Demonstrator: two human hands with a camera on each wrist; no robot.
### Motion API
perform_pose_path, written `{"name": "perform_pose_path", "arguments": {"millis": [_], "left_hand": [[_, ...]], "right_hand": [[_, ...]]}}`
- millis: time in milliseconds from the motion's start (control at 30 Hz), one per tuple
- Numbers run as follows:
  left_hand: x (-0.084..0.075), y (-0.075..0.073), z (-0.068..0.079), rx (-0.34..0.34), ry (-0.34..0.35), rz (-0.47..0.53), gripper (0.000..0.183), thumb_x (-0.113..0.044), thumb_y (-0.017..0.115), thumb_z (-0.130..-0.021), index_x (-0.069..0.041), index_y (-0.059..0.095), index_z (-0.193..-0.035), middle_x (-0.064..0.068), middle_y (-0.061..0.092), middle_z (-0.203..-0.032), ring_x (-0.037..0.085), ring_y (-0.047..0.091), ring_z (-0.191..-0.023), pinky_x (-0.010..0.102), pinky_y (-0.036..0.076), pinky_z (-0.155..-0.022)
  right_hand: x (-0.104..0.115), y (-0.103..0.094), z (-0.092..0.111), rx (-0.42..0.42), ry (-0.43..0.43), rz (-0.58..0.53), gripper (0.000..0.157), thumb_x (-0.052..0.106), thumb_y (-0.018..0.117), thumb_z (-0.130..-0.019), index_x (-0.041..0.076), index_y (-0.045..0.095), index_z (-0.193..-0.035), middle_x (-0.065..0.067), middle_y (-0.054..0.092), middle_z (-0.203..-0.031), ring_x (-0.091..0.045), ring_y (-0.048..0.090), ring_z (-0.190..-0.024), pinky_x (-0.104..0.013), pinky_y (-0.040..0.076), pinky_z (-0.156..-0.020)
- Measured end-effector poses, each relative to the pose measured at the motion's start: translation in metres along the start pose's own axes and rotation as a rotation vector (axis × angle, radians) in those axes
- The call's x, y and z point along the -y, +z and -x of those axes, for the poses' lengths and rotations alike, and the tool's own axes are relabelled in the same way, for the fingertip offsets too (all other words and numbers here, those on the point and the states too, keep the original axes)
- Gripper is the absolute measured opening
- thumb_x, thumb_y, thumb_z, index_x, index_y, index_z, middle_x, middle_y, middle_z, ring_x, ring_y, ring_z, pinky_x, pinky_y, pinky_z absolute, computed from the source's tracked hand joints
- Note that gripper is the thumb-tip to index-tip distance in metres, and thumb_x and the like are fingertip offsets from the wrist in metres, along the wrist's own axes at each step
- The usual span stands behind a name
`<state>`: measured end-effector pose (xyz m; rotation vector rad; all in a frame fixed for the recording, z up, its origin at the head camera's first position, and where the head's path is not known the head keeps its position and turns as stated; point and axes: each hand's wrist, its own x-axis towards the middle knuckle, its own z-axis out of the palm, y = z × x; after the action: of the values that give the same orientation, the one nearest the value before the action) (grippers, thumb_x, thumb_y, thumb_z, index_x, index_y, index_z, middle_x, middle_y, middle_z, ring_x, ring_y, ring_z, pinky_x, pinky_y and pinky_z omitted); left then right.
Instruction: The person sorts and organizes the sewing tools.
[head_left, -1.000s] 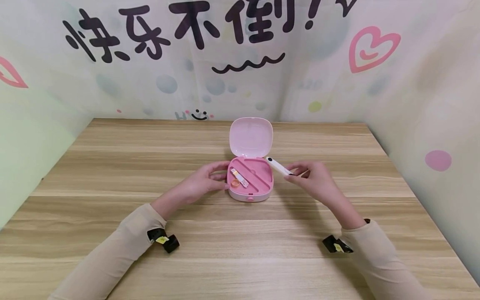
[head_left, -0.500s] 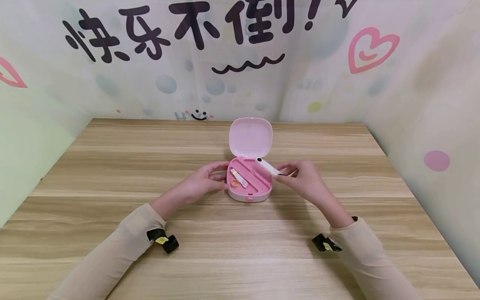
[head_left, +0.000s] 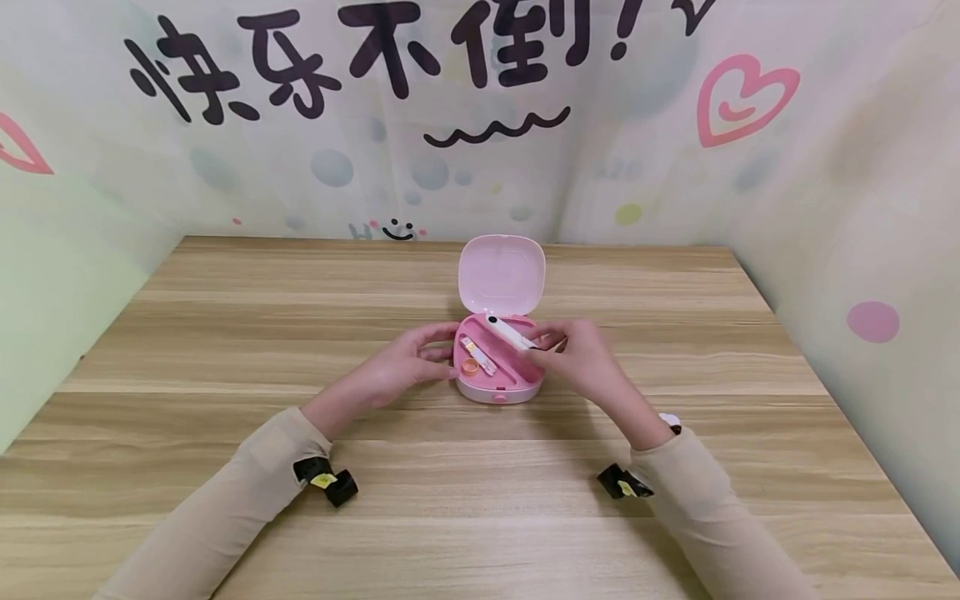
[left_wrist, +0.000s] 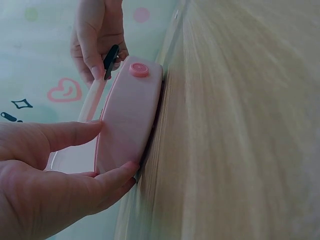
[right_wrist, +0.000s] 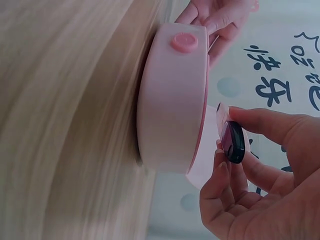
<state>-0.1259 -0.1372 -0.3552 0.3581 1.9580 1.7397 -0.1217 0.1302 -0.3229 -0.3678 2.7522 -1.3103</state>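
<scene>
A pink storage box [head_left: 501,397] stands on the table, its round-cornered lid [head_left: 502,275] raised at the back. My left hand [head_left: 408,367] holds the box's left side; in the left wrist view digits rest at its rim and low on its wall. My right hand [head_left: 581,360] pinches a slim white stick [head_left: 510,332] with a dark dot at one end. The right wrist view shows its black end [right_wrist: 236,142] beside thumb and fingers. The stick slants over the inner tray. In the tray's left compartment lie a small white-and-orange printed stick [head_left: 480,358] and a gold ring [head_left: 470,367].
A pink button [head_left: 500,398] sits on the box's front. The wood-grain table [head_left: 480,500] stretches around the box. A printed cloth backdrop [head_left: 637,167] rises behind the table and along its sides.
My right hand has moved left with the white stick, from beside the box's right edge to over the tray. The left hand and the box have stayed in place.
</scene>
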Motion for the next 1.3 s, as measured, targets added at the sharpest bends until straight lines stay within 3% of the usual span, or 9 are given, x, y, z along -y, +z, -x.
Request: {"name": "perform_pose_path", "arguments": {"millis": [600,933,1300], "left_hand": [[0.001,-0.001,0.000,0.009,0.011,-0.003,0.072,0.010,0.057,-0.099,0.010,0.024,-0.162,0.029,0.025,-0.169,0.047,0.034,-0.153,0.048,0.045,-0.120],[0.000,-0.001,-0.001,0.006,0.001,-0.017,0.071,0.009,0.058,-0.099,0.008,0.025,-0.163,0.027,0.024,-0.170,0.046,0.034,-0.154,0.051,0.043,-0.122],[0.000,-0.001,-0.001,-0.002,-0.008,-0.018,0.073,0.008,0.060,-0.099,0.006,0.025,-0.163,0.025,0.026,-0.170,0.045,0.035,-0.154,0.052,0.042,-0.122]], "right_hand": [[0.007,0.018,-0.009,0.019,0.041,0.032,0.024,0.010,0.083,-0.090,-0.005,0.078,-0.107,-0.017,0.078,-0.095,-0.025,0.070,-0.084,-0.020,0.055,-0.062],[0.011,0.026,-0.011,-0.003,0.043,0.093,0.024,0.013,0.084,-0.090,-0.004,0.077,-0.106,-0.015,0.079,-0.096,-0.024,0.073,-0.087,-0.029,0.061,-0.068],[0.012,0.030,-0.011,-0.031,0.033,0.101,0.021,0.011,0.086,-0.088,-0.002,0.078,-0.101,-0.012,0.078,-0.090,-0.021,0.071,-0.082,-0.023,0.058,-0.064]]}}
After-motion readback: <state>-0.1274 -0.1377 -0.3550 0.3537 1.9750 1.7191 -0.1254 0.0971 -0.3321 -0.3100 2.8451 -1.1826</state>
